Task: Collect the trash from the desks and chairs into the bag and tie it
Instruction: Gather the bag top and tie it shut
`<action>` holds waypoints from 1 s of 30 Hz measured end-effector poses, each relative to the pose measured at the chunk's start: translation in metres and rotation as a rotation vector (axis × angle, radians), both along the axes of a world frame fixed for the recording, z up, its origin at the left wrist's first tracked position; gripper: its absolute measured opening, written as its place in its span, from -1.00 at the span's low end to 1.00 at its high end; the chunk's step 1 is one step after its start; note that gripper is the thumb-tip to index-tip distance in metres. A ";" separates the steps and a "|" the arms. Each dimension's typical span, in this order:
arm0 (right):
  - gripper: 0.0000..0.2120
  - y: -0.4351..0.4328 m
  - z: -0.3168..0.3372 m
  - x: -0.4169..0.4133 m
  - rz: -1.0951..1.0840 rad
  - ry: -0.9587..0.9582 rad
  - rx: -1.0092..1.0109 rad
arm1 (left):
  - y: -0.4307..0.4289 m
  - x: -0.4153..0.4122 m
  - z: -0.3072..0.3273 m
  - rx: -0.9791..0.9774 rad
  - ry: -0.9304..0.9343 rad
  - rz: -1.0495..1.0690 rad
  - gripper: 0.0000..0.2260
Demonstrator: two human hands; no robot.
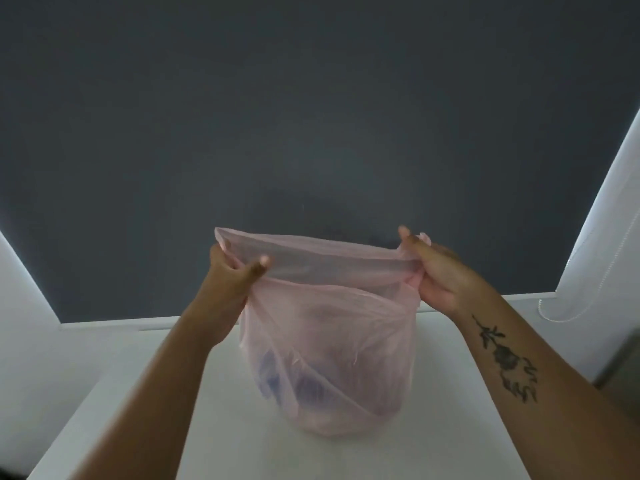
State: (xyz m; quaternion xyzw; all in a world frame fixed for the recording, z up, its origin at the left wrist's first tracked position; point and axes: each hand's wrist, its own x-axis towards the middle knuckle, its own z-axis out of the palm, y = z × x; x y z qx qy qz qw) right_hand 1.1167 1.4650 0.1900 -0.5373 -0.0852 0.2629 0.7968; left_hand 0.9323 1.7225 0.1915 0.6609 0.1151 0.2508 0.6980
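A thin translucent pink bag (332, 358) stands on the white desk (433, 410), bulging at the bottom with dark blue and pale shapes showing dimly through the plastic. My left hand (230, 275) pinches the left side of the bag's rim. My right hand (436, 271) grips the right side of the rim, bunched in the fingers. The rim is stretched flat between the two hands, with the mouth nearly closed.
A dark grey panel (311, 116) rises behind the desk's far edge. White wall sections flank it at left (20, 306) and right (602, 220). A grey object (623, 362) sits at the right edge.
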 end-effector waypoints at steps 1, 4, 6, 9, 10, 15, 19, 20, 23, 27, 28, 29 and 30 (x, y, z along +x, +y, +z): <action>-0.84 -0.003 -0.003 -0.001 0.031 -0.056 -0.043 | 0.003 -0.003 -0.003 0.129 0.073 -0.014 0.08; -0.56 -0.010 -0.010 -0.006 0.070 -0.230 -0.336 | 0.011 -0.007 -0.008 0.561 0.363 -0.036 0.22; -0.67 -0.012 -0.010 -0.011 0.082 -0.324 -0.450 | 0.017 -0.004 -0.010 0.784 0.436 0.035 -0.04; -0.80 -0.013 -0.006 -0.015 -0.019 -0.450 -0.508 | 0.027 -0.001 -0.012 0.797 0.348 0.220 -0.95; -0.78 -0.014 -0.005 -0.014 -0.075 -0.470 -0.525 | 0.030 -0.002 -0.016 0.715 0.304 0.243 -0.87; -0.80 -0.009 -0.010 -0.014 -0.211 -0.126 -0.068 | 0.020 -0.005 -0.027 0.107 0.116 0.175 -0.71; -0.68 0.017 -0.007 -0.021 -0.266 0.300 0.348 | -0.020 0.017 -0.019 -0.440 -0.082 0.274 -0.68; -0.63 0.023 -0.007 -0.021 -0.296 0.322 0.349 | -0.029 0.023 -0.017 -0.529 -0.064 0.338 -0.73; -0.73 0.030 -0.008 -0.023 -0.189 0.222 0.220 | -0.043 0.032 -0.013 -0.700 0.017 0.406 -0.75; -0.61 0.031 -0.020 -0.030 -0.075 -0.003 0.065 | -0.047 0.033 -0.016 -0.855 -0.082 0.249 -0.68; -0.62 0.031 -0.025 -0.032 -0.094 -0.016 0.056 | -0.046 0.032 -0.017 -0.829 -0.099 0.238 -0.71; -0.65 0.029 -0.030 -0.035 -0.114 -0.034 0.032 | -0.045 0.032 -0.017 -0.771 -0.093 0.244 -0.77; -0.69 0.027 -0.036 -0.036 -0.134 -0.064 -0.014 | -0.042 0.033 -0.019 -0.696 -0.077 0.263 -0.84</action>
